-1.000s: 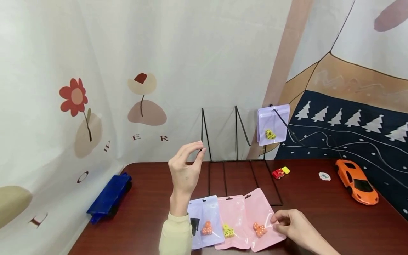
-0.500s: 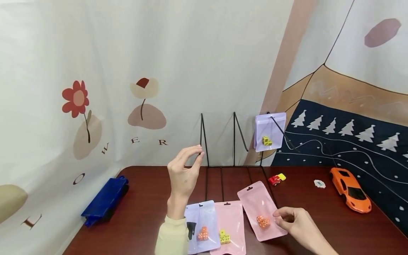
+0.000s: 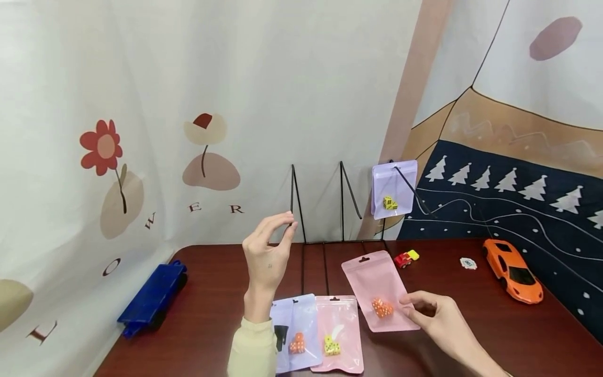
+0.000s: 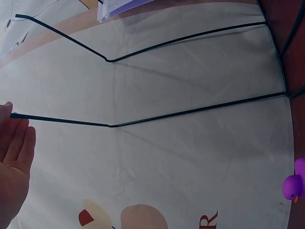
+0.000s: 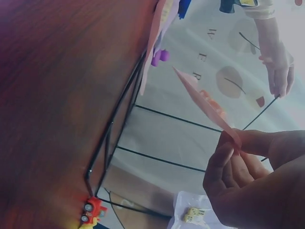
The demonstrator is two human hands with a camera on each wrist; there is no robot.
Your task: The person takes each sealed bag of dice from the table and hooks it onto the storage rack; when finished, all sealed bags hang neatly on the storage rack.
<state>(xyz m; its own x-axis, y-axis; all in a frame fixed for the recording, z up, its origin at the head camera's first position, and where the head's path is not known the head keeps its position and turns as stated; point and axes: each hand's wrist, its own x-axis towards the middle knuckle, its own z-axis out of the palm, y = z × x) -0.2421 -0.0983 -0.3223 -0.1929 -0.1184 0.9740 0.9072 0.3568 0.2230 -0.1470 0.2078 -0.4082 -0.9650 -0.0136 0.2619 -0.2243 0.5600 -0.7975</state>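
Observation:
My left hand [image 3: 267,259] pinches the front tip of the leftmost hook on a black wire rack [image 3: 342,214]; the left wrist view shows the thumb and fingers at the hook's end. My right hand [image 3: 440,317] holds a pink zip bag [image 3: 369,280] with orange dice by its lower right edge, between thumb and fingers. In the right wrist view this pink bag is seen nearly edge-on, raised off the table. Below it lie a pink bag [image 3: 349,324] with yellow dice and a lilac bag [image 3: 308,314] with orange dice. Another lilac bag [image 3: 281,313] is partly covered, a dark shape inside.
Lilac bags [image 3: 380,183] with yellow dice in front hang on the rack's right hook. Around the rack are a red-yellow toy truck [image 3: 406,258], a white chip [image 3: 468,263], an orange toy car [image 3: 512,272], a blue toy trailer [image 3: 153,298] and a purple toy duck [image 4: 294,186].
My right hand has lifted the pink bag with orange dice away from the row, upward and slightly left. The left hand keeps its place at the hook tip.

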